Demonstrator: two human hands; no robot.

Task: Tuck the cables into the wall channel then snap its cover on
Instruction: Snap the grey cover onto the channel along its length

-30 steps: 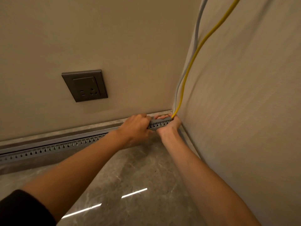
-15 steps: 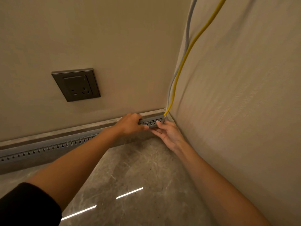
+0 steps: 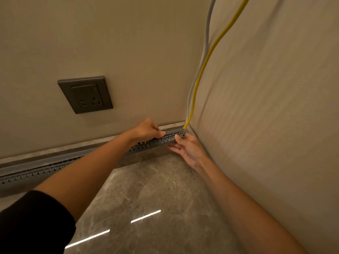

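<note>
Where walls meet, hands (image 3: 165,138) on channel (image 3: 143,146).

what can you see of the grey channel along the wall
The channel is a long grey strip, plastic by its look, along the foot of the wall just above the marble floor, ending in the corner. Its front is a row of slotted fingers. The left hand grips its top; the right hand touches its end, where yellow and grey cables enter.
</note>
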